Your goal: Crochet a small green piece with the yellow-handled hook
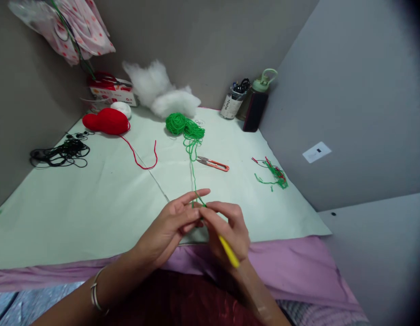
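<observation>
Near the front edge of the table, my left hand (178,216) pinches green yarn (193,174) between thumb and fingers, its index finger stretched out under the strand. My right hand (232,226) is closed around a crochet hook with a yellow handle (229,251), the handle pointing back toward my wrist. Fingertips of both hands meet, and they hide the hook's tip and most of the small green work there. From my left index finger the strand runs up to loose loops and a green yarn ball (175,123).
Orange thread snips (213,164) lie beyond my hands. At the left are a red stuffed piece (106,121) with a yarn tail and tangled black cord (65,151). White stuffing (162,93), a pen cup (231,103) and a dark phone (255,112) stand behind. Yarn scraps (277,175) lie right.
</observation>
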Tool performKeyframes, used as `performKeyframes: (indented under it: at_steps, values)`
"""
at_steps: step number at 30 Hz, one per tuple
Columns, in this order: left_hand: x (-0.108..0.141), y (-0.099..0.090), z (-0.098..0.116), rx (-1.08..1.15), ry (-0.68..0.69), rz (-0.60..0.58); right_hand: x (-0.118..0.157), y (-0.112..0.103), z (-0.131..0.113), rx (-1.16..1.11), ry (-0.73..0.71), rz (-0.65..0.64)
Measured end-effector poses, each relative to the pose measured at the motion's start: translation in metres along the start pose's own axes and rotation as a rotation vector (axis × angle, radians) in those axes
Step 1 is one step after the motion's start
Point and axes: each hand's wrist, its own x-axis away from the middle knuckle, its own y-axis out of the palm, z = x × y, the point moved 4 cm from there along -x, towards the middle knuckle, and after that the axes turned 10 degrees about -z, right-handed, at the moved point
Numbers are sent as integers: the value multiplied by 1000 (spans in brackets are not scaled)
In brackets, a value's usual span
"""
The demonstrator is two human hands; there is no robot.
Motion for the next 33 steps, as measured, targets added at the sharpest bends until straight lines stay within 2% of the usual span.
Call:
performKeyframes:
  at_steps: [2,4,7,12,14,17,20,22,24,28,33]
  values:
    - [0,1,2,67,-26,-17,-2,-3,7,-249,150,62]
    - [0,1,6,48,18,-5,-5,-4,12,-501,281,123]
    - [0,3,6,-44,72,-11,-11,-1,12,-627,322,112]
    - [0,-1,2,-217,153,31,-10,4,7,-393,276,81]
    - [0,-2,2,-175,162,59,-6,6,2,-184,177,50]
    - [-3,-1,-1,10,58,26,-2,5,-3,10,66,33]
    - [-5,0,0,139,-47,-18,-4,-1,5,-208,212,91]
    - [-4,-1,4,134,-29,-14,-7,-4,11,-445,332,159]
    - [-3,-1,7,52,26,1,-10,-4,13,-613,386,171]
    - [2,-1,7,-163,103,0,-13,4,14,-668,420,89]
    - [5,-4,8,-270,94,14,-11,8,24,-887,568,121]
